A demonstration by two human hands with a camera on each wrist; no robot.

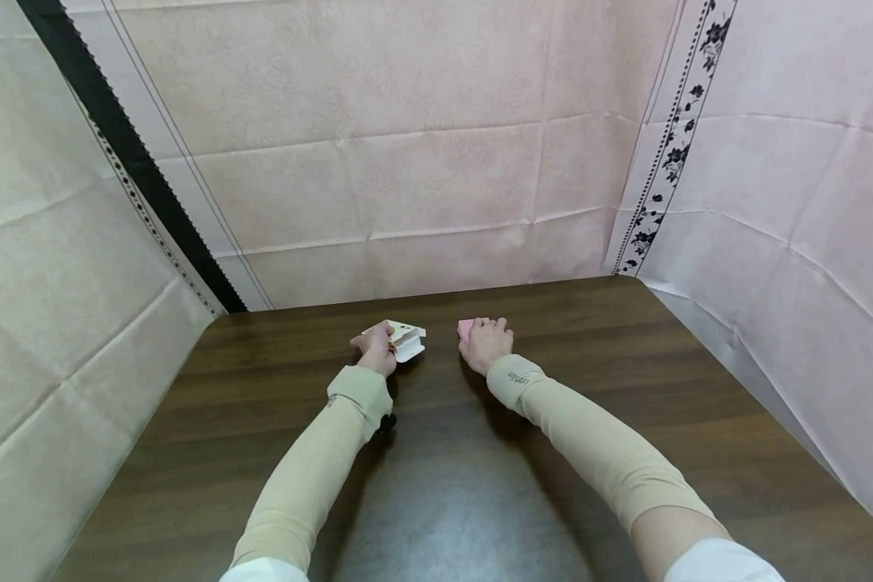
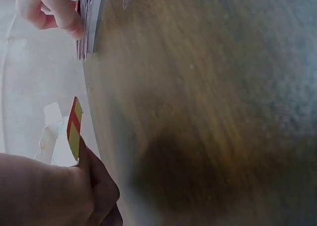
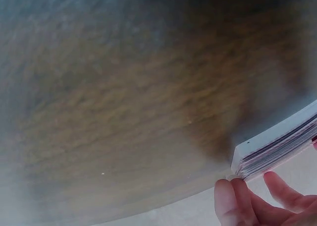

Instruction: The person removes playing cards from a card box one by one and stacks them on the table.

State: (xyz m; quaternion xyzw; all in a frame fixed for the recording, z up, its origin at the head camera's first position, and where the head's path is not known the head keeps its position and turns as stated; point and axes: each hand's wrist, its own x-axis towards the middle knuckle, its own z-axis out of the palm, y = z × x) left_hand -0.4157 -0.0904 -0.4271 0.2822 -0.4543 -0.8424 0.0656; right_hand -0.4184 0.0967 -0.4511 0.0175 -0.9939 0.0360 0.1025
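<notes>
My left hand [image 1: 376, 349] grips a small white card box [image 1: 409, 343] with its flaps standing open. In the left wrist view the box [image 2: 74, 129] shows a yellow and red edge, and the fingers curl round its side. A short way to the right, my right hand [image 1: 487, 347] holds a deck of cards [image 1: 465, 328] with a pink face up. Seen from the right wrist, the deck [image 3: 272, 145] is a thick stack of thin layers, pinched at its edge by the fingertips [image 3: 226, 196]. The right palm hides part of the deck in the head view.
Both arms reach over a dark brown wooden table [image 1: 436, 485], close to its far edge. Pale cloth curtains [image 1: 436, 178] hang behind the table and at both sides. A small black object [image 1: 388, 422] shows beside the left wrist.
</notes>
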